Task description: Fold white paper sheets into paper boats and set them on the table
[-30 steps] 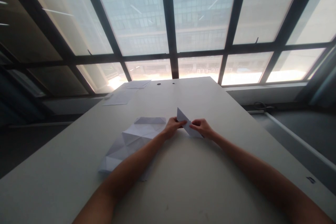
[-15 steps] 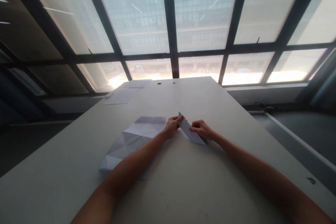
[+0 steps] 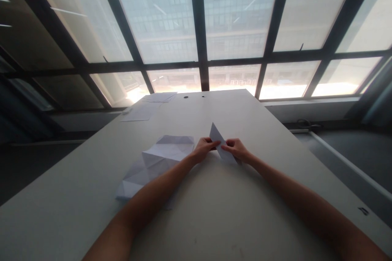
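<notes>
While my left hand [image 3: 204,147] and right hand [image 3: 237,149] pinch folded paper [image 3: 216,134] between them, creased sheet [image 3: 168,151] lies beside left hand; even thumb pressure probably keeps edges aligned.

Table [image 3: 229,212]: folded paper [image 3: 216,132], between left hand [image 3: 204,149] at nine o'clock and right hand [image 3: 238,149] at three. From the paper: spread sheet [image 3: 165,153], nine o'clock, partly behind left forearm [image 3: 153,195]; loose sheets [image 3: 137,113], ten o'clock, table's far end; cable [image 3: 303,123], two o'clock, off table; windows [image 3: 168,20], twelve o'clock, beyond table.
</notes>
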A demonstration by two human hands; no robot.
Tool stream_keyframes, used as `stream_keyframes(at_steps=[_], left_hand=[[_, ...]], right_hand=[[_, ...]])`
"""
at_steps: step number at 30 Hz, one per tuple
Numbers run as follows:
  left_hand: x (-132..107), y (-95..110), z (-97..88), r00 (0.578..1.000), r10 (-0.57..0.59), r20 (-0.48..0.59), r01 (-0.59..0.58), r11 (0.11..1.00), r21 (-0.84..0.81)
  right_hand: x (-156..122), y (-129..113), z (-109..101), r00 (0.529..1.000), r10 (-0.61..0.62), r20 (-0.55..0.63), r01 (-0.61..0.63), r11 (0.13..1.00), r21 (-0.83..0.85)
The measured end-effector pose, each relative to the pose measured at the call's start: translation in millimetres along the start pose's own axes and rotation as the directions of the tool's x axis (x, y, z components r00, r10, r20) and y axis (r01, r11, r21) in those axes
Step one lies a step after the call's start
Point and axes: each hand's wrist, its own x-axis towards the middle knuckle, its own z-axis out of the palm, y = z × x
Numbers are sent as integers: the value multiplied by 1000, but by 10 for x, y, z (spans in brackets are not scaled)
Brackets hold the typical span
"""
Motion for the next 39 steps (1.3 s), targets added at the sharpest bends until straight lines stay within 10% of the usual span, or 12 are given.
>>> stream_keyframes(at_steps=[11,23,31,39], left_hand=[[-65,63,19,1000,9,24,-13,989,145],[111,-18,-81,977,3,-213,-50,975,-218],[-5,49,-69,995,-36,90,35,999,9],[88,10,-113,995,-9,-95,-12,977,-212]], right_hand=[[-41,-70,19,996,52,79,-46,996,-71],[-41,-131,-14,982,119,148,-105,990,-99],[-9,-33,65,994,26,107,-5,983,-184],[-19,-45,70,978,61,200,-15,974,-226]])
